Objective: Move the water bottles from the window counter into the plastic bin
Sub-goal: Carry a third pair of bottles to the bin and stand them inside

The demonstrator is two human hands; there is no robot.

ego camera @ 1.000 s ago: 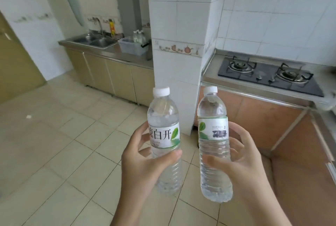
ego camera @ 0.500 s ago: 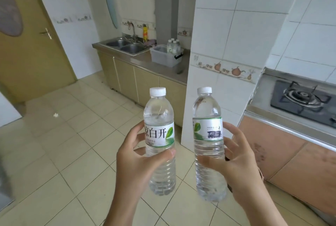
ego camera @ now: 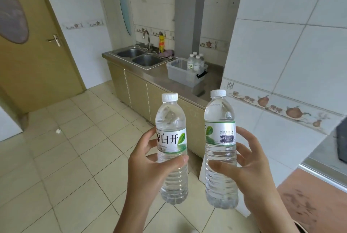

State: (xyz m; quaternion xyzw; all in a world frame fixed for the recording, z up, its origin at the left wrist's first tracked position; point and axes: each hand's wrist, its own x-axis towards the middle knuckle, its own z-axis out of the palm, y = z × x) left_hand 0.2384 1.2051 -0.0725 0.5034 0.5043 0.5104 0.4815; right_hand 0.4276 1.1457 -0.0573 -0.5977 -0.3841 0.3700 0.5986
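I hold two clear water bottles upright in front of me, both with white caps and green-and-white labels. My left hand [ego camera: 148,169] grips the left bottle [ego camera: 171,133] around its lower half. My right hand [ego camera: 249,169] grips the right bottle [ego camera: 219,129] the same way. Farther off, a translucent plastic bin [ego camera: 178,72] with a black handle stands on the steel counter [ego camera: 159,78] beside the sink. Several more bottles [ego camera: 195,62] stand in the bin's right end.
A double sink [ego camera: 142,57] with a tap and a yellow bottle [ego camera: 161,44] lies left of the bin. A tiled pillar [ego camera: 281,63] rises at right, with a stove corner [ego camera: 340,142] beyond. A brown door [ego camera: 37,54] stands at left. Tiled floor [ego camera: 75,157] stretches toward the counter.
The view has swung left and moved closer to the sink counter. The bin looks larger and nearer the centre. The stove has slid out to the right edge. Both hands keep their bottles.
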